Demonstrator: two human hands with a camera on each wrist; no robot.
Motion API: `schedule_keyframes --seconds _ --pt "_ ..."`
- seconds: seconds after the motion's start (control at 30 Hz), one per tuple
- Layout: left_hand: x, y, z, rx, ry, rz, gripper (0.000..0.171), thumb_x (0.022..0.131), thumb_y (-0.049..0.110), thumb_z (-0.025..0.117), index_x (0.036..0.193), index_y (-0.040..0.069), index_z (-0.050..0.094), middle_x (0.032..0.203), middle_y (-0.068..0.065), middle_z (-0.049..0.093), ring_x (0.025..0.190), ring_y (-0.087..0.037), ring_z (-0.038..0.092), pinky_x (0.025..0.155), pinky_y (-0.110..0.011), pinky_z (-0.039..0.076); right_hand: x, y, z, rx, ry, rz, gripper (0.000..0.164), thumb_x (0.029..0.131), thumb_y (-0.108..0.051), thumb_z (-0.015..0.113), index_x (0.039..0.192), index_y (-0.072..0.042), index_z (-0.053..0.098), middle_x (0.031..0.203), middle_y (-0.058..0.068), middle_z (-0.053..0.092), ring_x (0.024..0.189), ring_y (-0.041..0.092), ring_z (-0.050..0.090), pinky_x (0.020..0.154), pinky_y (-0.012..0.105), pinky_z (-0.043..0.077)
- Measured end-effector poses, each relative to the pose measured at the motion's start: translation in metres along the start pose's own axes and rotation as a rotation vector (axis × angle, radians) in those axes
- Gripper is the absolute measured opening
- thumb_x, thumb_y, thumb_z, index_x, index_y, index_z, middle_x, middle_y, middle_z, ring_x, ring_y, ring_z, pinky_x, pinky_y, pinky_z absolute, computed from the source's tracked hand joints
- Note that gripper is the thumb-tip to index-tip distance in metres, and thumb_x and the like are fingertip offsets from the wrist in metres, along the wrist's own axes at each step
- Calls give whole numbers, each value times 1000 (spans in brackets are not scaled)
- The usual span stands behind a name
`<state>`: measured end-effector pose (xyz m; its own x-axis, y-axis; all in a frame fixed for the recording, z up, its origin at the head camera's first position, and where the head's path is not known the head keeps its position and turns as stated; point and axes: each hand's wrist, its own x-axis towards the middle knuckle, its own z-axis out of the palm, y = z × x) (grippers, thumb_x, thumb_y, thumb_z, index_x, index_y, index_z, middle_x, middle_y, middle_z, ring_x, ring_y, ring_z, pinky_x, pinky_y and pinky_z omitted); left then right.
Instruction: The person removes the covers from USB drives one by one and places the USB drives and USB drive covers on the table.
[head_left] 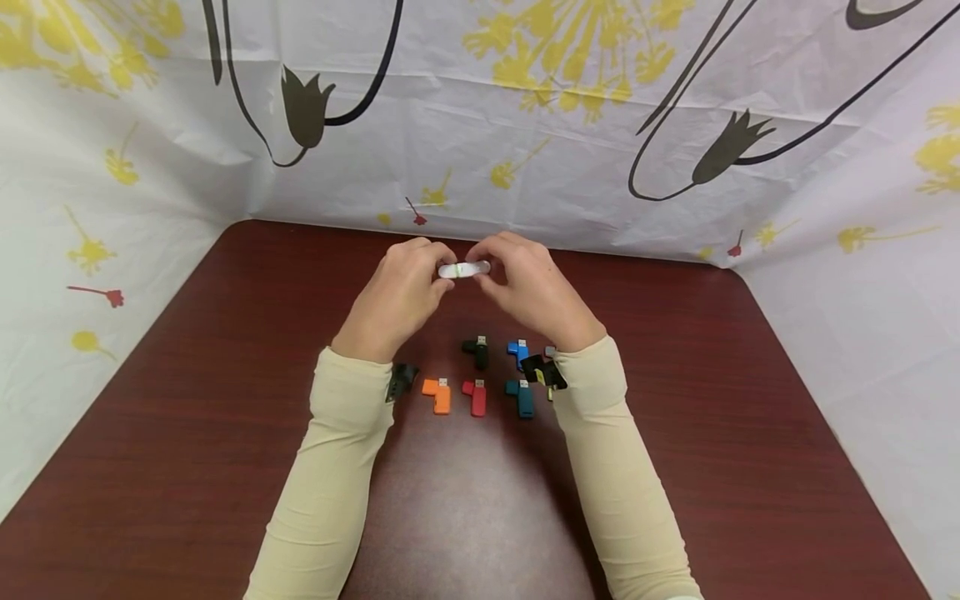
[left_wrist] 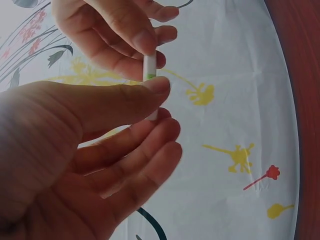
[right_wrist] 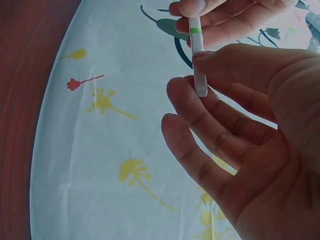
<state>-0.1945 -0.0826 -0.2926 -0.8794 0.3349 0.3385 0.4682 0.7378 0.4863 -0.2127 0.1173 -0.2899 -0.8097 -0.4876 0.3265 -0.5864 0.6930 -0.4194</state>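
Note:
Both hands hold one slim white stick [head_left: 463, 270] with a green band, raised over the table's far part. Its exact kind cannot be told. My left hand [head_left: 397, 292] pinches one end between thumb and fingers; the right hand [head_left: 532, 287] pinches the other, which looks greyer and translucent. In the left wrist view, the left thumb covers part of the white stick [left_wrist: 149, 66]. The right wrist view shows the green band on the stick [right_wrist: 196, 42] between the two thumbs, with the lower end poking out beside the right fingers.
Below the hands, on the dark red table [head_left: 225, 400], lie orange [head_left: 441, 398], red [head_left: 477, 400], teal [head_left: 524, 400], blue [head_left: 519, 354] and blackish [head_left: 480, 353] USB flash drives, metal plugs showing. The right wrist partly hides more. A patterned white sheet [head_left: 450, 158] surrounds the table.

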Motion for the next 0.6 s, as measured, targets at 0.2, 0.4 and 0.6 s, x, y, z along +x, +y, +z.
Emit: schedule_keyframes --seconds 0.2,0.4,0.6 --pt "0 0 1 -7 25 21 17 101 2 74 117 -5 77 113 -20 74 94 -33 69 80 -42 61 -1 0 -2 -1 11 -10 24 101 -7 75 125 -6 76 118 11 72 95 24 64 81 39 55" --pt "-1 0 1 -10 67 85 17 101 3 74 115 -6 78 109 -19 75 88 -31 68 76 -40 60 -2 0 -2 -17 53 -40 20 99 -13 80 119 -8 79 115 8 74 94 24 63 81 38 54" --pt "-2 0 1 -15 91 117 18 102 6 75 114 -6 79 105 -19 75 80 -28 64 70 -38 57 -5 1 -5 -8 67 -52 19 98 -11 82 117 -8 79 112 8 74 91 23 64 78 37 54"
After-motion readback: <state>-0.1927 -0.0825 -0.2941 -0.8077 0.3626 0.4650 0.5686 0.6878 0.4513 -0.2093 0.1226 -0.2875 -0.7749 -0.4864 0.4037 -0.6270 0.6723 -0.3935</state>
